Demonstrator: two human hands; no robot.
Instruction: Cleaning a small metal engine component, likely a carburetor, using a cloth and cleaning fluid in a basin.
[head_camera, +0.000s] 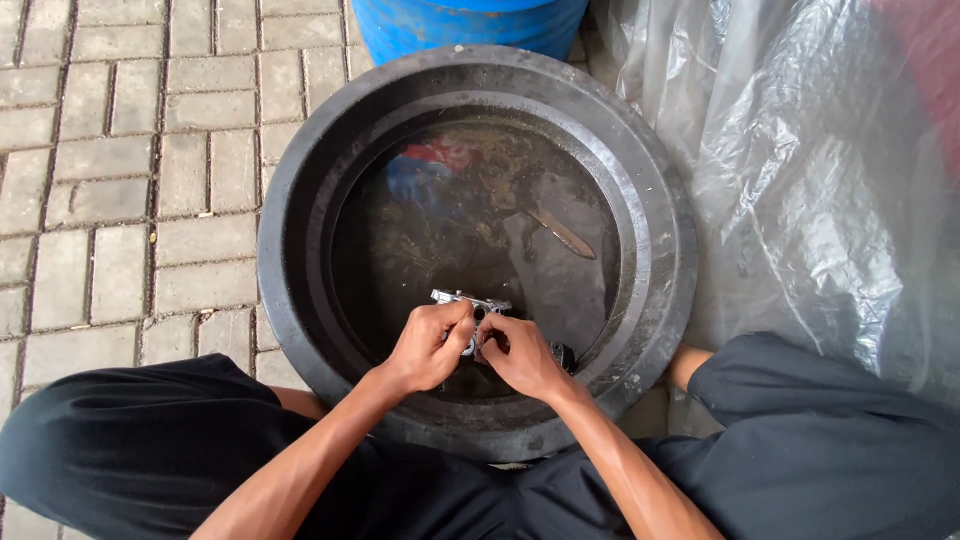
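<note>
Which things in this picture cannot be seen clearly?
All in the head view:
- Metal part: mostly covered by the left hand and right hand; its shape is unclear.
- Tub bottom: hidden under dark water with reflections.
- Barrel: cut off by the top edge.
- What lies under the plastic sheet: hidden by the sheet.

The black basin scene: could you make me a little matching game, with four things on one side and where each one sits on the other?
Things:
1. black basin
2. blue barrel
3. clear plastic sheet
4. small metal part

Places:
A. held by both hands
B. right of the basin
C. on the brick paving, between the knees
D. beyond the basin's far rim

Pairs: 1-C, 2-D, 3-B, 4-A
</note>
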